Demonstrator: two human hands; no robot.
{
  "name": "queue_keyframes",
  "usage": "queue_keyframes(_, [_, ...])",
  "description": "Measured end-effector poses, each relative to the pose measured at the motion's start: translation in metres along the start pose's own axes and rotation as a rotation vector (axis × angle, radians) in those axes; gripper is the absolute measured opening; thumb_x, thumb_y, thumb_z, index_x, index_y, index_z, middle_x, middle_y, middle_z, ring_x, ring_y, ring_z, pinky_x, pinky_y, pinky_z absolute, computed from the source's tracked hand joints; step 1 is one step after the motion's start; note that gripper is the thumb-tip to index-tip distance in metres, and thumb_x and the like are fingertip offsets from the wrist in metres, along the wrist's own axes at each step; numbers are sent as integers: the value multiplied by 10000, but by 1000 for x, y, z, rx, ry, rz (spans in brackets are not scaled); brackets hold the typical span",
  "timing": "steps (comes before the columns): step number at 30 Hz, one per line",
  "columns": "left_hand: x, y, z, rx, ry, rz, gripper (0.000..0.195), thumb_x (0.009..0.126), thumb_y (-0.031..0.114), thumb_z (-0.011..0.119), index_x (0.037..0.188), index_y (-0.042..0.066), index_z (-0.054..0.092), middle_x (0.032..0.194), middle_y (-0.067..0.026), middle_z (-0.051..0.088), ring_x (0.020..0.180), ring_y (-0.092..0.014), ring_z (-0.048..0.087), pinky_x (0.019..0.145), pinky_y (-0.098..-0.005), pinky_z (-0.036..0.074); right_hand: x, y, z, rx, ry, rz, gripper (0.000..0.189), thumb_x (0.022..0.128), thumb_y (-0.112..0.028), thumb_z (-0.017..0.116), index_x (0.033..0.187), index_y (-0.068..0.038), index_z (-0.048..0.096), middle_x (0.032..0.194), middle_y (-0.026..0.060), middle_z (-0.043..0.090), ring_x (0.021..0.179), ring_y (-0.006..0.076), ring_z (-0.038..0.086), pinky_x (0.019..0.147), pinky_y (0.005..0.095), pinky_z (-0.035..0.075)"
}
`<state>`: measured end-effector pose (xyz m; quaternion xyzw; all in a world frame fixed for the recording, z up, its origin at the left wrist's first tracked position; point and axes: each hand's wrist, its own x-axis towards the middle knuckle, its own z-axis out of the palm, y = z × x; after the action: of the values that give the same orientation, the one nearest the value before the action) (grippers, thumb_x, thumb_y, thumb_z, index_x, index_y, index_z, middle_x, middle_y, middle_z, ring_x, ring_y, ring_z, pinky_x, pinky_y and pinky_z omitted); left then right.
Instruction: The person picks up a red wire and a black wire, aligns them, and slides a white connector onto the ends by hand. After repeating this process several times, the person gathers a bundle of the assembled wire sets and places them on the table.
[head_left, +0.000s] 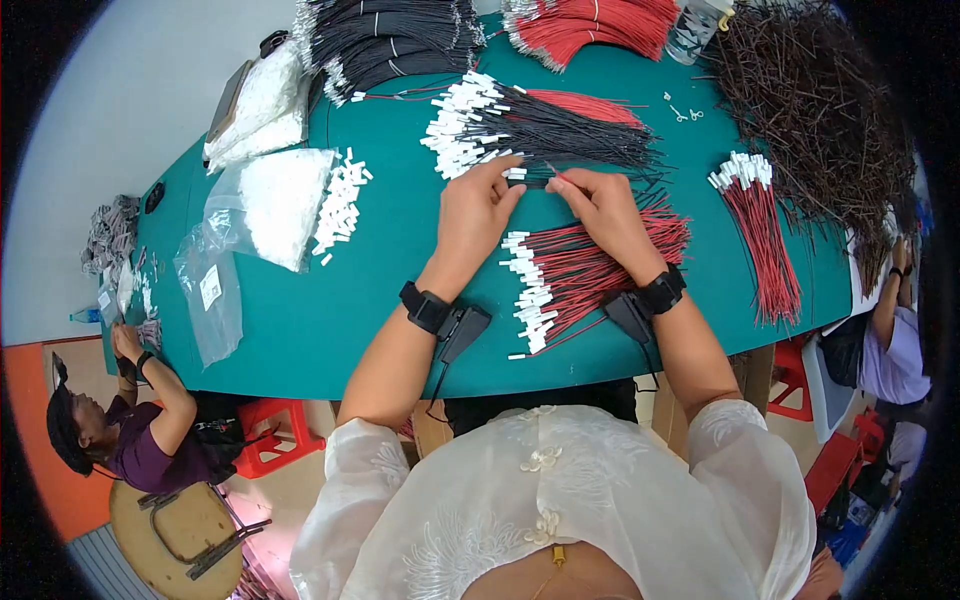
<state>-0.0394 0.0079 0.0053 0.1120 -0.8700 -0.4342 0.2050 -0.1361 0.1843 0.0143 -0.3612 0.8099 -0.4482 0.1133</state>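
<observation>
My right hand (604, 206) pinches the end of a thin red wire (559, 174) between thumb and fingertips. Close by on the left, my left hand (476, 214) has thumb and forefinger apart beside a white connector housing (515, 173); whether it touches that piece is unclear. Just beyond both hands lies a pile of black wires (555, 127) with white connectors at their left ends, and red wires (592, 105) behind it. Red and black wires with white connectors (577, 262) are spread under my right wrist. A bundle of red wires (761, 240) lies farther right.
Loose white connectors (341, 202) lie beside a clear plastic bag (285, 202) at left. Black wire bundles (397, 37) and red wire bundles (592, 26) stand at the back. A tangled dark wire heap (810, 112) fills the right. People work at both sides.
</observation>
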Motion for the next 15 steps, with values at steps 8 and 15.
queue_keyframes(8, [1,-8,1,101,64,167,153,799,35,750,947,31,712,705,-65,628,567,-140,547,542,-293,452,1,2,4,239,7,63,156,949,-135,646,1016,5,649,672,16,574,596,57,497,533,241,383])
queue_keyframes(15, [-5,3,-2,-350,-11,-110,51,884,46,681,918,8,677,775,-58,670,648,-133,632,609,-264,513,-1,6,4,267,63,-6,149,884,-89,720,967,32,699,788,22,689,677,67,592,615,210,461])
